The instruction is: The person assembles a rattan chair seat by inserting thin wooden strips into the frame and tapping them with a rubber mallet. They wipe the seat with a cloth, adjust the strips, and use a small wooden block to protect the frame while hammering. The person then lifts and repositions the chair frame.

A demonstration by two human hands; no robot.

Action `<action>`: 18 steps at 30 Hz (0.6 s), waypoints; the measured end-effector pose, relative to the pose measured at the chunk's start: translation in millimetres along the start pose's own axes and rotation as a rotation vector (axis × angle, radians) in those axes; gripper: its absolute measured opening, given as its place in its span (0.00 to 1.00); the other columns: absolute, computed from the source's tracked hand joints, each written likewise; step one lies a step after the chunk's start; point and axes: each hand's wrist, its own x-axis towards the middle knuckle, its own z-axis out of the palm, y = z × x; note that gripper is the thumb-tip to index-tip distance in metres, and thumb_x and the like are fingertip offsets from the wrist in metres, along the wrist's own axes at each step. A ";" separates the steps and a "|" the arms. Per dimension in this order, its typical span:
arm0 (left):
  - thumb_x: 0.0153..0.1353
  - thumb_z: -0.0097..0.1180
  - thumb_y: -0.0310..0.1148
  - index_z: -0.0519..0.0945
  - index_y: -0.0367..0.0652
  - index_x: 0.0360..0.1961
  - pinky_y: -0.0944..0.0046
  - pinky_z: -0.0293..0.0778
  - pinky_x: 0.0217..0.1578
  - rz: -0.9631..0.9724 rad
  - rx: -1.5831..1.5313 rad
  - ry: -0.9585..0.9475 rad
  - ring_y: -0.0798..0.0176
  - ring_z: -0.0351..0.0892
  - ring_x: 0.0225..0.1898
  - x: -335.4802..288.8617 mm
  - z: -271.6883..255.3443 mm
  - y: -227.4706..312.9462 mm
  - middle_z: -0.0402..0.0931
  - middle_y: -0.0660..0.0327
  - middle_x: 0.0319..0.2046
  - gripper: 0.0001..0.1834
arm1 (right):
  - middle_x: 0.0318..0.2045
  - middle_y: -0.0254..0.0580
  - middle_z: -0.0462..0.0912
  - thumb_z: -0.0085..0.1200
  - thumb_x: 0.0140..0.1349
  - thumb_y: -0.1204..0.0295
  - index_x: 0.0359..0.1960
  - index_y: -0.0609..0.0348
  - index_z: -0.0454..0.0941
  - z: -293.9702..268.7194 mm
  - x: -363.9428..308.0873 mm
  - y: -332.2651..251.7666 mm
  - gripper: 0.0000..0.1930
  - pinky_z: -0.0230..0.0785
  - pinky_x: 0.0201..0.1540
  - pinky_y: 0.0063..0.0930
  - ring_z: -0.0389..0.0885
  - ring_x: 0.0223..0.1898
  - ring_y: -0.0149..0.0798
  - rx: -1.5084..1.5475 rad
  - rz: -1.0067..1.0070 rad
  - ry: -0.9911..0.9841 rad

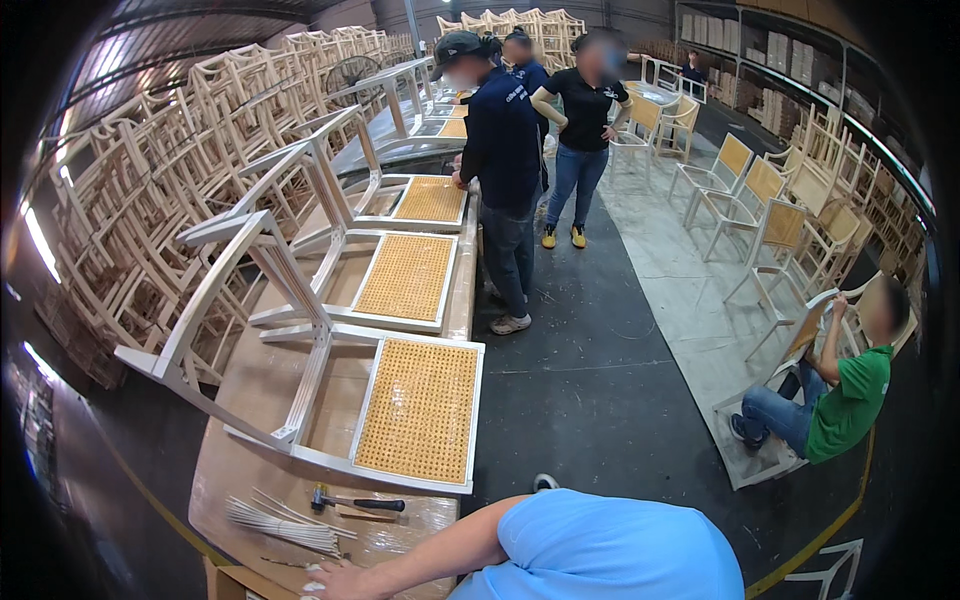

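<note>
**Below the hammer, an open hand on the bench edge**

Just below the hammer [355, 503], at the near edge of the workbench [250, 400], the left hand [335, 582] lies flat with its fingers released and spread, grasping nothing. Its fingertips look wrapped in pale tape. The right hand is out of view. A bundle of thin pale strips [285, 525] lies left of the hammer and just above the hand, near it but not touching.

Judged from this, the step in hand is a reach toward the strips or the hammer, with nothing picked up yet. Taking either calls for the hand to move a little up the bench toward the hammer and close. The strips are thin and loose, so they would need gathering together rather than a pinch on one.

Counted: one hammer and one bundle of strips. Beyond the hammer, up the bench, lie four pale chair frames with woven cane seats, the nearest chair frame [420, 410] directly above the hammer. More may lie farther along, too small to tell. Right of the hammer, across the dark floor, a seated person in green [850, 400] holds a chair. Far beyond the hammer, three people stand by the bench
</note>
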 end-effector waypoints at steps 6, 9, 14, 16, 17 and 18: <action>0.66 0.62 0.54 0.71 0.46 0.60 0.61 0.80 0.36 -0.392 -0.357 0.136 0.62 0.81 0.35 38.2 12.8 -10.9 0.80 0.53 0.44 0.31 | 0.66 0.67 0.71 0.46 0.72 0.43 0.71 0.52 0.69 56.4 -35.5 61.5 0.34 0.63 0.69 0.59 0.70 0.66 0.69 0.148 -0.021 0.431; 0.67 0.61 0.53 0.71 0.45 0.60 0.63 0.79 0.35 -0.430 -0.306 0.174 0.62 0.81 0.34 51.6 4.8 -15.0 0.80 0.52 0.43 0.29 | 0.71 0.62 0.65 0.41 0.75 0.41 0.75 0.57 0.62 11.5 -84.8 78.9 0.38 0.58 0.73 0.51 0.65 0.71 0.62 0.307 0.141 0.253; 0.71 0.59 0.47 0.70 0.39 0.65 0.57 0.75 0.49 -0.281 0.268 0.019 0.55 0.78 0.49 63.3 15.8 -0.2 0.79 0.49 0.52 0.30 | 0.68 0.62 0.71 0.38 0.76 0.40 0.73 0.60 0.66 -25.4 -239.1 131.3 0.39 0.61 0.73 0.44 0.68 0.71 0.57 0.336 0.539 0.354; 0.73 0.58 0.45 0.70 0.37 0.67 0.54 0.74 0.55 -0.151 0.501 -0.028 0.53 0.77 0.56 73.7 16.0 11.5 0.78 0.48 0.56 0.30 | 0.65 0.61 0.76 0.39 0.76 0.40 0.73 0.59 0.67 -41.1 -296.1 139.9 0.38 0.64 0.71 0.42 0.73 0.67 0.58 0.479 0.837 0.372; 0.73 0.57 0.44 0.70 0.36 0.68 0.53 0.73 0.57 -0.068 0.603 -0.046 0.52 0.77 0.59 81.0 16.1 18.1 0.78 0.47 0.58 0.30 | 0.63 0.61 0.77 0.39 0.76 0.40 0.73 0.58 0.67 -37.5 -321.5 143.9 0.38 0.65 0.70 0.42 0.75 0.66 0.58 0.460 0.872 0.464; 0.74 0.57 0.43 0.70 0.35 0.70 0.52 0.72 0.60 0.058 0.678 -0.059 0.50 0.76 0.62 90.5 18.0 28.4 0.78 0.46 0.60 0.30 | 0.62 0.61 0.78 0.40 0.76 0.40 0.73 0.58 0.68 -35.0 -343.6 147.6 0.37 0.67 0.69 0.43 0.77 0.64 0.58 0.440 0.905 0.549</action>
